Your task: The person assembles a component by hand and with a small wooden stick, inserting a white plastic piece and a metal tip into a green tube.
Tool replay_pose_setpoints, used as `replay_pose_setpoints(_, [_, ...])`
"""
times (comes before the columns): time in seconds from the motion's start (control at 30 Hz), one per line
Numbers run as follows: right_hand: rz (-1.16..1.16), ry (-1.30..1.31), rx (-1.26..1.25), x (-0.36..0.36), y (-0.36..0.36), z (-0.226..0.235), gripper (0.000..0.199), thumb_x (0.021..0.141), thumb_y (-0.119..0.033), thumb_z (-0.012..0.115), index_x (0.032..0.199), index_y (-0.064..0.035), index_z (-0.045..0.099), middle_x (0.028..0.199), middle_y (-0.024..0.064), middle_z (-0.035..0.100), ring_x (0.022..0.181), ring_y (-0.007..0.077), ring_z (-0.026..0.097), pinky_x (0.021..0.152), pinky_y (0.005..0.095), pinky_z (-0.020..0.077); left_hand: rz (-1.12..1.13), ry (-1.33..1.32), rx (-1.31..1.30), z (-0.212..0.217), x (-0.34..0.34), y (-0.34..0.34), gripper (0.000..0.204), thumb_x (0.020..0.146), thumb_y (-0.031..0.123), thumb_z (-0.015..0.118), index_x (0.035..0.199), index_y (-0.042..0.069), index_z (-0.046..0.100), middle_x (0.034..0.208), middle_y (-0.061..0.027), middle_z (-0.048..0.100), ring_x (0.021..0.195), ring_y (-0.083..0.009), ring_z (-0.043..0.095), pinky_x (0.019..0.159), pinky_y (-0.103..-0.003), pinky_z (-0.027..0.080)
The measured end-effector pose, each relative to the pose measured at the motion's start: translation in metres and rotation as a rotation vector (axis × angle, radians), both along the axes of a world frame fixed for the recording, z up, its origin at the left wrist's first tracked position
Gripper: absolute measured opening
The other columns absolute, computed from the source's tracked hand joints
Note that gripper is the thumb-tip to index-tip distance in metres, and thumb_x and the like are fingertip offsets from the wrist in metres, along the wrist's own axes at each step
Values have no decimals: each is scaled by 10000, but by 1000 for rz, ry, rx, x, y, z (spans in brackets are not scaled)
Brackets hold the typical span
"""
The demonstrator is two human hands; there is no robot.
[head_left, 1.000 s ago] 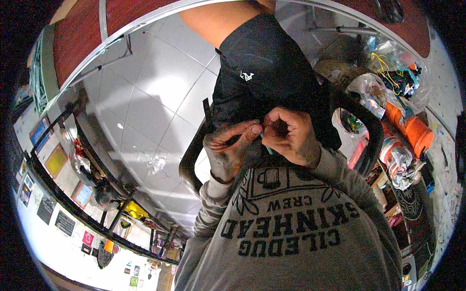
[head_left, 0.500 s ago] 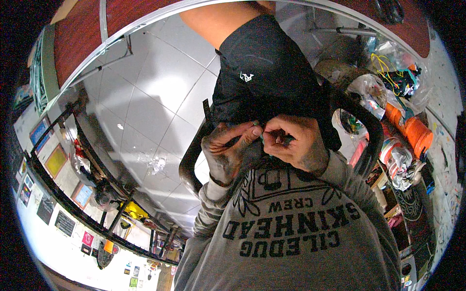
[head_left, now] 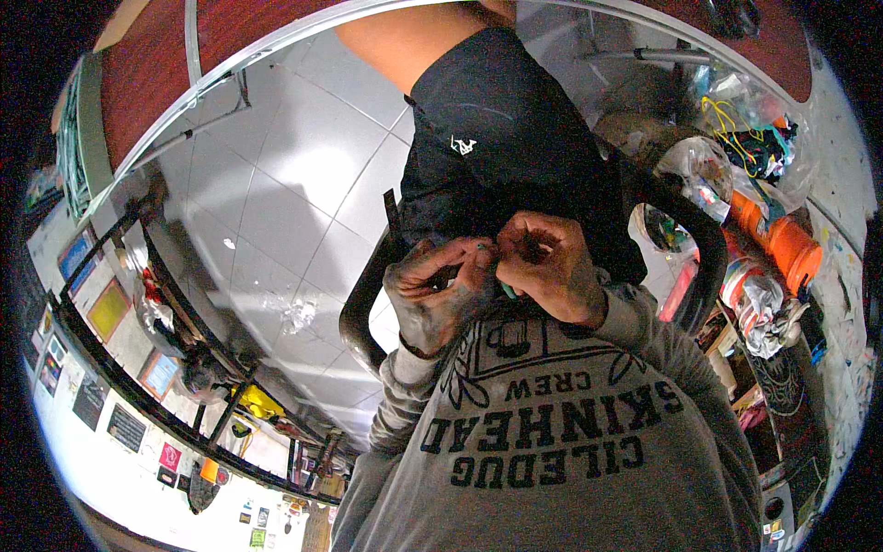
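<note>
Both my hands meet close in front of my grey sweatshirt (head_left: 552, 405), above my black shorts (head_left: 501, 120). My left hand (head_left: 432, 299) is closed in a pinch, thumb and forefinger tips together, with a speck of green between them. My right hand (head_left: 552, 271) is curled shut right beside it, the fingertips of the two hands touching or nearly so. From under the right hand's fingers pokes a small green piece (head_left: 509, 291). Its kind is too small to tell, and the fingers hide most of it. Whether both green bits are one thing, I cannot tell.
Black chair armrests (head_left: 704, 267) curve on either side of me. A dark red tabletop (head_left: 276, 23) spans the far edge. Plastic bags (head_left: 694, 170) and an orange container (head_left: 793, 256) crowd the right. On the left, a black-framed rack (head_left: 138, 391) stands beyond the grey tiled floor (head_left: 285, 198).
My right hand has turned and its fingers have curled in more tightly beside the left. More of the green piece shows under it. The left hand's pinch has shifted slightly.
</note>
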State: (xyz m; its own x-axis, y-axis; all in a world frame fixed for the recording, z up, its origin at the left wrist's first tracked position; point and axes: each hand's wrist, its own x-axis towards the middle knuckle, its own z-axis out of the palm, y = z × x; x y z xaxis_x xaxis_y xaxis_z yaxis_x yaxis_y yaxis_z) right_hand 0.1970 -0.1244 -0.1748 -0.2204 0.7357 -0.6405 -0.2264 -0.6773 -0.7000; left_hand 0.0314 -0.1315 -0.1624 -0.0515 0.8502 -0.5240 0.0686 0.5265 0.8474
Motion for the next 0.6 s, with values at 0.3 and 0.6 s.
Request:
replay_pose_setpoints(0.3, [207,-350,765,17,16,-7,257,805,53,639,1045,-34,662,907,88,613,785,189,623,655,279,506,39,-153,-127,-16,-11,2,221,891,143,697,1043,-15,718,903,-75,721,759,-94,621,698,-230,498])
replay_pose_setpoints(0.6, [392,-469,1007,21,23,-22,379,759,30,702,1114,-99,672,965,89,605,809,231,639,671,320,530,-48,-250,-109,-59,-15,2,289,931,262,649,1066,14,715,793,-16,701,573,-25,514,494,-174,363])
